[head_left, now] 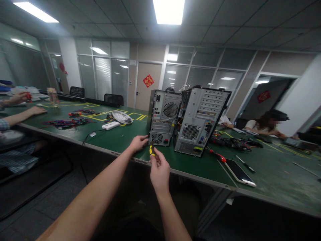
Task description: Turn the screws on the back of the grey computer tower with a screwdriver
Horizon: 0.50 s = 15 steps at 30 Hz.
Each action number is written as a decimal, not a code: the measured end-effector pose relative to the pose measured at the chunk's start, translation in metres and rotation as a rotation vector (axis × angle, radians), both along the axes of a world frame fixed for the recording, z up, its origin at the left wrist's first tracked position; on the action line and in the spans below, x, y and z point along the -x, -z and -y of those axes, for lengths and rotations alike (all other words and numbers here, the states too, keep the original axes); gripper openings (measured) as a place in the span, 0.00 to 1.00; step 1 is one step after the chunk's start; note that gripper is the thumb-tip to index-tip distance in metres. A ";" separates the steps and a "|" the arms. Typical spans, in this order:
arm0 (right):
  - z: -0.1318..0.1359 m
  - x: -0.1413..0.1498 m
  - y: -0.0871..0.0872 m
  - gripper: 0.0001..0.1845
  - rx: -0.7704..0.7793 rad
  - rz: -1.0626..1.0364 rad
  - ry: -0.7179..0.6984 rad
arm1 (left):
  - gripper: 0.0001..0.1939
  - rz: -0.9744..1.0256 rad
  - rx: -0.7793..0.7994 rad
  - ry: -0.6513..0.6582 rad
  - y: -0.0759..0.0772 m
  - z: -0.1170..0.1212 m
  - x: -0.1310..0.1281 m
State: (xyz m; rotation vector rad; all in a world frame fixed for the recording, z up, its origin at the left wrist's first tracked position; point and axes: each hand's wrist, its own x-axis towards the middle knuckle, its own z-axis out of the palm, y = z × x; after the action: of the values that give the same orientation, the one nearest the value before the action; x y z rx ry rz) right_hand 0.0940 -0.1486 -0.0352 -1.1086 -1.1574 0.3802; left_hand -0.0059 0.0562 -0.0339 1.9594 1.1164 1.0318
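Note:
Two computer tower cases stand upright on a green table [117, 139], backs toward me: a black one [163, 116] on the left and a grey one [200, 118] to its right. My left hand [138, 143] reaches to the bottom left corner of the black case, fingers curled near its edge. My right hand [158, 169] is closed on a small yellow and black tool [151, 150], held just in front of that case's lower rear panel.
A red-handled screwdriver [217, 155], a phone [239, 172] and a thin tool [245, 164] lie right of the cases. A small white fan [122, 117], a white power strip [110, 125] and cable bundles [65, 123] lie left. Other people sit at the far left and right.

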 end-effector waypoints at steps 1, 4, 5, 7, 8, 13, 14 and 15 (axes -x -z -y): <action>0.000 0.000 0.000 0.23 0.000 0.010 0.020 | 0.26 -0.003 -0.004 0.002 0.000 0.000 0.000; 0.000 0.000 0.000 0.23 -0.008 0.033 0.082 | 0.26 -0.025 -0.022 0.000 -0.001 0.000 0.001; 0.000 0.000 0.000 0.23 -0.010 0.040 0.096 | 0.26 -0.032 -0.027 -0.004 -0.002 0.001 0.001; 0.000 0.000 0.000 0.23 -0.013 0.053 0.114 | 0.26 -0.038 -0.029 -0.014 -0.003 0.002 0.001; 0.000 0.000 0.000 0.23 -0.013 0.059 0.119 | 0.26 -0.038 -0.029 -0.017 -0.003 0.002 0.001; 0.000 0.000 0.001 0.23 -0.011 0.074 0.137 | 0.26 -0.028 -0.023 -0.012 -0.004 0.003 0.001; 0.000 0.000 0.002 0.23 -0.015 0.078 0.140 | 0.26 -0.026 -0.018 -0.012 -0.003 0.003 0.001; 0.000 0.000 0.002 0.23 -0.020 0.082 0.144 | 0.26 -0.024 -0.014 -0.012 -0.003 0.003 0.001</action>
State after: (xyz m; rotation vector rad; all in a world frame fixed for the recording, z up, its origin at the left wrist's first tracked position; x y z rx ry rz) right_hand 0.0937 -0.1482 -0.0368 -1.1907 -1.1430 0.2127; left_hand -0.0066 0.0534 -0.0309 1.9832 1.1384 1.0282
